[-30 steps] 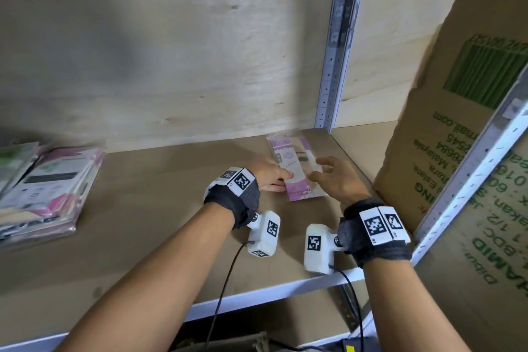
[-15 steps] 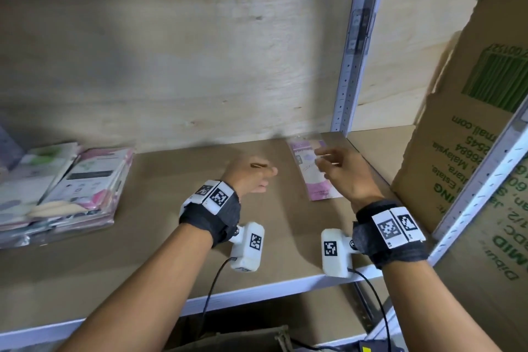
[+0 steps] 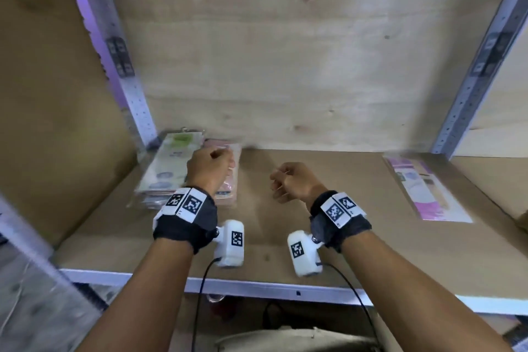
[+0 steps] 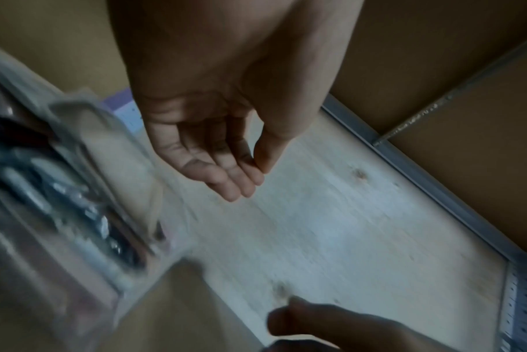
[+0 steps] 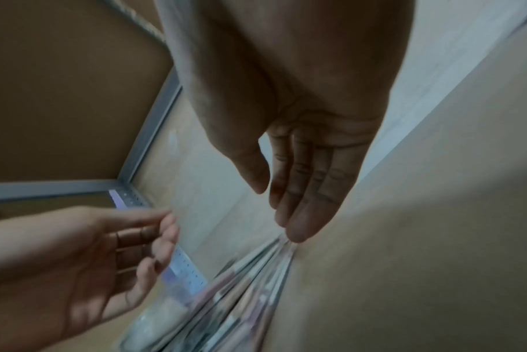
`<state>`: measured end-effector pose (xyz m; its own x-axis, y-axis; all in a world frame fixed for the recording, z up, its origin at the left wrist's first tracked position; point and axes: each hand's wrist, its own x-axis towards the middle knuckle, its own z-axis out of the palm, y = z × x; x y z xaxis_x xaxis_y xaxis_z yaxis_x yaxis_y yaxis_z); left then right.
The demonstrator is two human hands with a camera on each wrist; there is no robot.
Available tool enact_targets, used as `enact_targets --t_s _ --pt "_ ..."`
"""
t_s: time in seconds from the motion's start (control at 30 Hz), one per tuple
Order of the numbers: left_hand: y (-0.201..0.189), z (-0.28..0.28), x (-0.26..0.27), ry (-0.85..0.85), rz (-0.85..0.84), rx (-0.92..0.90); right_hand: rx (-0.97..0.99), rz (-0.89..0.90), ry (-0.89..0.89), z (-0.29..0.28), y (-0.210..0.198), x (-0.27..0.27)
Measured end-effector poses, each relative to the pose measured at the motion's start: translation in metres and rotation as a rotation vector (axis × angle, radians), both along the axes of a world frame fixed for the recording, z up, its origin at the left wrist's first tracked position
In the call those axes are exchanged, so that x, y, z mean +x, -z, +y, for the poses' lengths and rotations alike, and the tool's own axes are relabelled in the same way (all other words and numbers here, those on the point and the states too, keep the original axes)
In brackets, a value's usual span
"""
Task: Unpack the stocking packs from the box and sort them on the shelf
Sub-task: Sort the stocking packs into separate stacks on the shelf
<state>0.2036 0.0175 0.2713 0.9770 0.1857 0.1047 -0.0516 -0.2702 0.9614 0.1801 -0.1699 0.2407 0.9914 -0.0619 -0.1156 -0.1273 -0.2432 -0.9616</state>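
A stack of stocking packs lies at the back left of the wooden shelf. My left hand hovers over the stack's right side, fingers loosely curled and empty. In the left wrist view that hand holds nothing, and the stack is blurred beside it. My right hand hangs over the middle of the shelf, also empty. Its fingers are nearly straight in the right wrist view, above the stack. A single pink pack lies flat at the right.
Perforated metal uprights stand at the back left and back right, with a plywood back wall between them. A brown panel closes the left side. The metal front edge runs below my wrists.
Both hands have left the pink pack at the right and swung left towards the stack. The pink pack stays flat on the shelf. The head view has turned left.
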Motion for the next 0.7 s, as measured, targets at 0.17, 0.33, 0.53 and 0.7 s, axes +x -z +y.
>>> enact_targets --t_s 0.17,0.33,0.53,0.7 --pt "-0.013 0.039 0.010 -0.070 -0.052 0.052 -0.059 0.059 0.024 0.068 0.002 0.051" --pt "-0.012 0.054 0.014 -0.075 -0.048 -0.006 -0.141 0.135 -0.036 0.094 0.009 0.066" --pt "-0.009 0.054 0.012 -0.033 0.002 0.034 -0.050 0.156 -0.001 0.069 0.009 0.045" --pt "-0.008 0.037 0.000 0.062 0.048 0.084 0.140 0.081 0.005 0.026 -0.015 -0.001"
